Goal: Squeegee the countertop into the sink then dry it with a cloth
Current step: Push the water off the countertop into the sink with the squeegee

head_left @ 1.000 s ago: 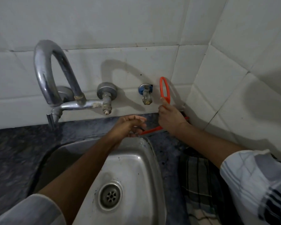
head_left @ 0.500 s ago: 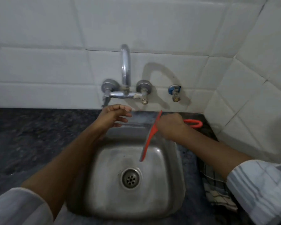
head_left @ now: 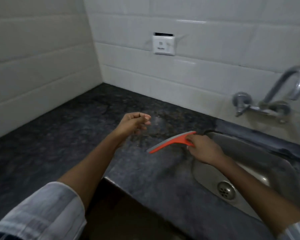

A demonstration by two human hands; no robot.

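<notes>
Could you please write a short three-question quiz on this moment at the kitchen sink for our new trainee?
1. True or false: the right hand grips the orange squeegee with the grey rubber blade.
2. What does the left hand hold? A) a cloth B) nothing C) the tap
3. Which side of the dark speckled stone countertop does the stainless steel sink lie on in the head view?

Key: 1. True. 2. B: the fingers hang loosely curled above the countertop. 3. The right side, below the chrome wall tap.
</notes>
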